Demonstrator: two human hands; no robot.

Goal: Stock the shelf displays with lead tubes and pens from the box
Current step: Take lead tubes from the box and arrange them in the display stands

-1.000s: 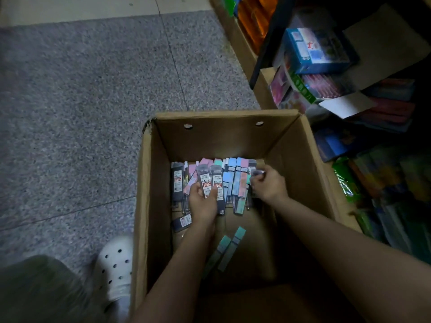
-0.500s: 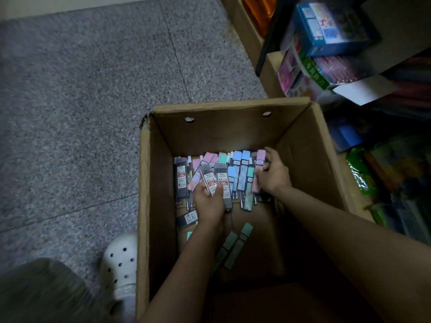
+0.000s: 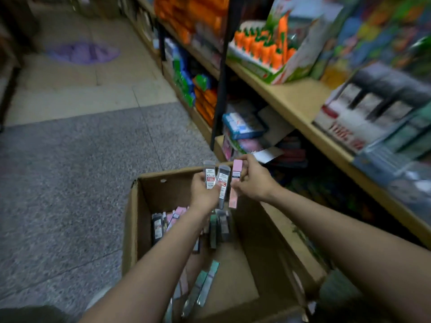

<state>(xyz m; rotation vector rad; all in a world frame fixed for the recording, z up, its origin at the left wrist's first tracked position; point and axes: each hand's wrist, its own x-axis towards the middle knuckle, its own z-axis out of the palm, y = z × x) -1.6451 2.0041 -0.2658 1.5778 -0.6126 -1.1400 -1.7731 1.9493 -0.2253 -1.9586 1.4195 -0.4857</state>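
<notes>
An open cardboard box [image 3: 130, 220] sits on the floor below me, with several lead tubes [image 3: 158, 226] in grey, pink and teal lying inside. My left hand [image 3: 203, 191] is raised above the box's far edge and grips two grey lead tubes [image 3: 217, 180] with red labels. My right hand [image 3: 253, 180] is just to the right of it and pinches a pink lead tube [image 3: 235, 183] held upright. The shelf displays [image 3: 363, 117] with dark tube slots stand on the wooden shelf [image 3: 293, 99] at the right.
A carrot-themed display box [image 3: 268, 50] stands further back on the same shelf. A lower shelf holds a blue box [image 3: 242, 125] and pink packs. A black upright post [image 3: 221, 75] divides the shelving. Grey speckled floor [image 3: 70, 183] stretches to the left.
Both hands have risen out of the box with tubes in them: the left with two grey ones, the right with a pink one. My view has tilted up toward the shelves.
</notes>
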